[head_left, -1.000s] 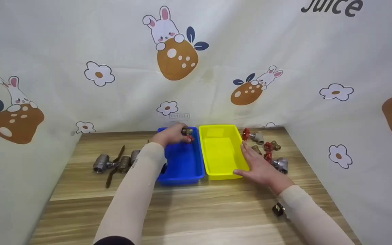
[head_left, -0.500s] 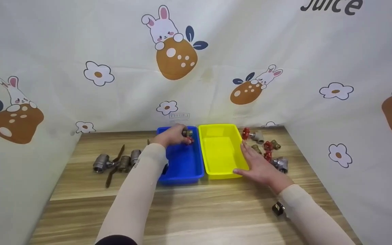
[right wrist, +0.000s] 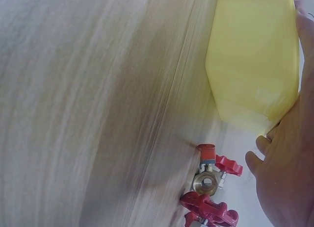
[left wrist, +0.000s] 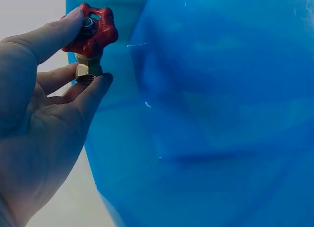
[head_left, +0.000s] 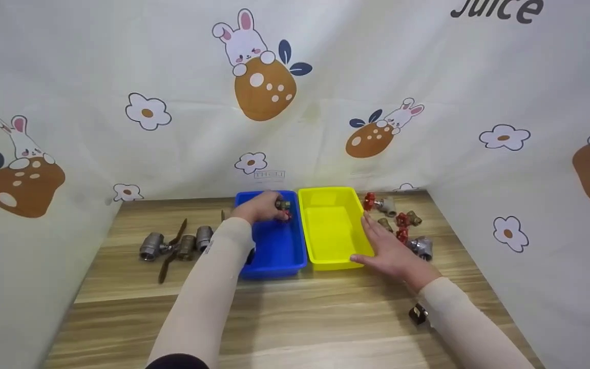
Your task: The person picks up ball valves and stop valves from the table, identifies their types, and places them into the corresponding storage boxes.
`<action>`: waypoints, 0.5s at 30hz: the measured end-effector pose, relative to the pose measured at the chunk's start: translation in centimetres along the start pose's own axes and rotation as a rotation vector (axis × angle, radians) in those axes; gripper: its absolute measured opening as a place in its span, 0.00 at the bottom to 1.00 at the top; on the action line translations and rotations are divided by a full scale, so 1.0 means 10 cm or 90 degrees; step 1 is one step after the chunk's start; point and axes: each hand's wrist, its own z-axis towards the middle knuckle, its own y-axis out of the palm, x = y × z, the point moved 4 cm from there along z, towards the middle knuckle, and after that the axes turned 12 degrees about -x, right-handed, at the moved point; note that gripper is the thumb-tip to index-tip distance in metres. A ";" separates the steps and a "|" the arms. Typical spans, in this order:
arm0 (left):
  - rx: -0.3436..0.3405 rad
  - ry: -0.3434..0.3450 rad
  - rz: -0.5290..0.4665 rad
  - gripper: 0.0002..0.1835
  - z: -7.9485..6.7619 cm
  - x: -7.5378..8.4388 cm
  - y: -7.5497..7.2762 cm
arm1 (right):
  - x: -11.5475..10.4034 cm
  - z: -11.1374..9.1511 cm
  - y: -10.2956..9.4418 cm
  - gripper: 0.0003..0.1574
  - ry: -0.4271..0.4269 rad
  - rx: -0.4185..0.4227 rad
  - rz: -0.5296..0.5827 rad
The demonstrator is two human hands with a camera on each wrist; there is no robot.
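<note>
Over the far part of the blue tray, my left hand pinches a small brass valve with a red handwheel. In the left wrist view the thumb lies on the red handwheel and fingers press the brass body from below. My right hand rests against the right side of the yellow tray, fingers straight, thumb at its near right rim. Whether the valve touches the blue tray is hard to tell.
Right of the yellow tray lie several valves with red handwheels, one of grey metal. On the left are several lever valves with brown handles. Both trays stand side by side near the patterned cloth wall.
My left hand, with the valve, has dropped slightly lower in the head view, over the blue tray. The right hand has stayed at the yellow tray.
</note>
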 end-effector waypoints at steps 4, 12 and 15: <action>-0.002 -0.010 -0.004 0.25 0.01 -0.02 0.01 | 0.01 0.01 0.01 0.71 0.004 0.000 0.004; -0.011 -0.039 -0.033 0.25 0.02 -0.05 0.04 | 0.01 0.01 0.01 0.71 0.000 0.003 -0.008; -0.011 -0.049 -0.035 0.25 0.03 -0.07 0.04 | 0.00 0.01 0.01 0.71 -0.002 0.002 -0.010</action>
